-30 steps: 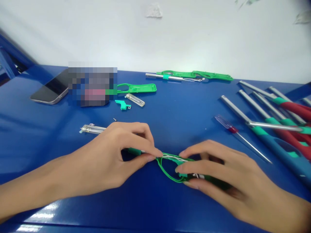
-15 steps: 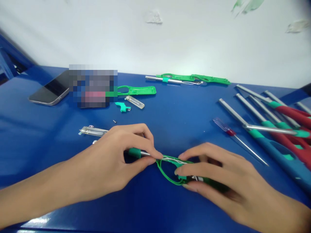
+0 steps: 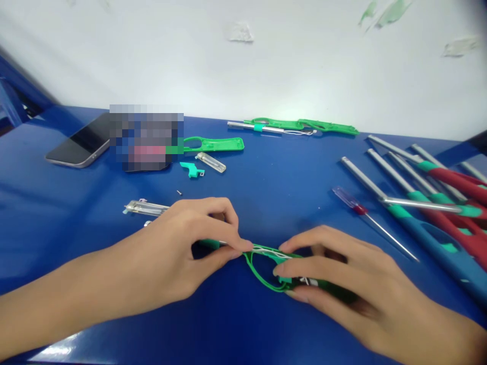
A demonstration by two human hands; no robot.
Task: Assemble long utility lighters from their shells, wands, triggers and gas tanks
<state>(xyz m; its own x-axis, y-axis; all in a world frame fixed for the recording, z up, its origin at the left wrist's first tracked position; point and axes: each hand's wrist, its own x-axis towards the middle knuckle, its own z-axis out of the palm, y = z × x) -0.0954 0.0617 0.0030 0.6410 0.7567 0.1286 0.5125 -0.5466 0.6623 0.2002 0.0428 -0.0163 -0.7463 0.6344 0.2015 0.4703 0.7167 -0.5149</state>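
Observation:
Thumb and forefinger of my left hand [image 3: 190,248] pinch the metal tube [image 3: 223,243] where it meets the green casing half [image 3: 262,284]. Part of the tube and its green collar is hidden behind those fingers. White wires [image 3: 272,252] run from there along the casing's upper edge. My right hand [image 3: 338,274] grips the casing's right portion, with fingertips on its top edge and thumb below. A teal trigger piece [image 3: 283,271] sits inside the casing beside the oval opening. Right of it, a small dark and white part is mostly covered by the right fingers.
Left lie a phone [image 3: 81,142], a clear fuel tank [image 3: 146,208] and a small screw [image 3: 179,192]. Behind are a green casing half [image 3: 220,144], a teal trigger [image 3: 193,170], another tank [image 3: 212,162] and a tube [image 3: 266,128]. A screwdriver [image 3: 359,209] and several lighters [image 3: 429,228] lie right.
The left fingers have shifted slightly at the tube, and less of the tube and collar shows now. The right hand keeps its grip on the casing. The view has tilted a little.

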